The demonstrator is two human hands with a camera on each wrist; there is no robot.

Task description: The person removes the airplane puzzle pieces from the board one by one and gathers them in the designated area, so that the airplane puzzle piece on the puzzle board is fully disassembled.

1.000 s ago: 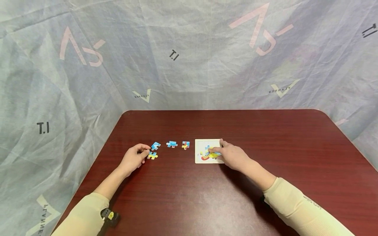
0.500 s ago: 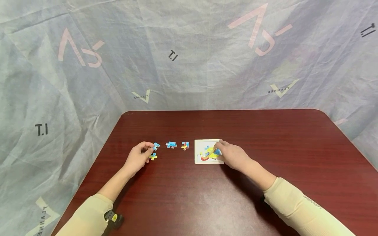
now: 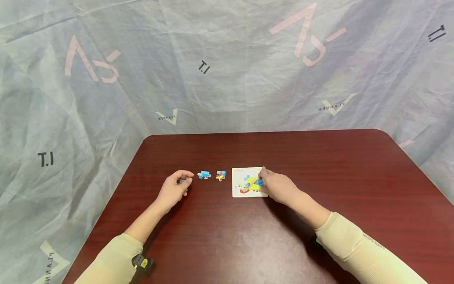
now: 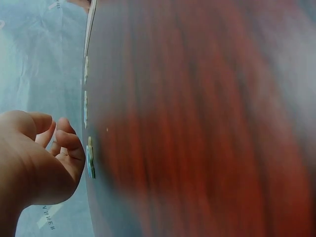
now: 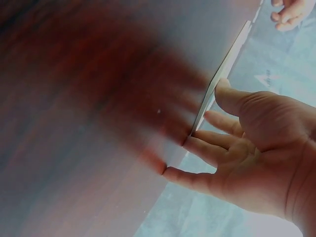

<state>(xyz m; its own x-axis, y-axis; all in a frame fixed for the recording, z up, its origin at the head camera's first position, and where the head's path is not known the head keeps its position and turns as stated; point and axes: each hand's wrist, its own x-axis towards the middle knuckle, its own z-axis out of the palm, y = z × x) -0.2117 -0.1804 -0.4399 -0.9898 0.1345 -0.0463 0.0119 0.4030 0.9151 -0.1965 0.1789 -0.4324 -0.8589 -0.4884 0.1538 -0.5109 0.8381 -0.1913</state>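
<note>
Dark table (image 3: 319, 165): left hand (image 3: 173, 189) pinches a piece (image 3: 181, 181); right hand (image 3: 278, 187) fingers press the board (image 3: 238, 173).

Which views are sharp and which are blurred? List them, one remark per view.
Head view: sharp, evenly lit, bowed edges; puzzle board and table crisp. Left wrist view: table smeared, left hand sharper. Right wrist view: table a red blur, right hand fairly clear.
</note>
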